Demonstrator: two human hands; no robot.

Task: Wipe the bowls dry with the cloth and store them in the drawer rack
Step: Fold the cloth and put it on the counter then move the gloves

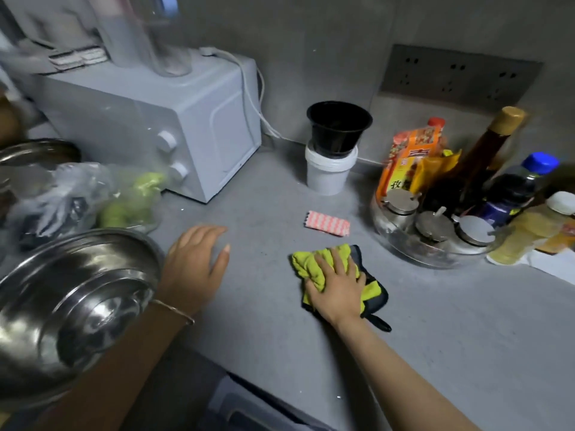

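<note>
A yellow-green cloth [308,262] with a dark backing lies crumpled on the grey counter [435,321]. My right hand [337,286] lies on top of it, fingers spread over the fabric. Steel bowls [71,306] are stacked upside down at the left edge of the counter. My left hand [194,265] hovers just right of that stack, fingers relaxed and holding nothing. No drawer rack shows in this view.
A white microwave [174,132] stands at the back left, with a bag of green produce [130,200] before it. A black bowl on a white tub [333,150] sits by the wall. A pink striped cloth [326,223] lies mid-counter. A condiment tray [435,244] crowds the right.
</note>
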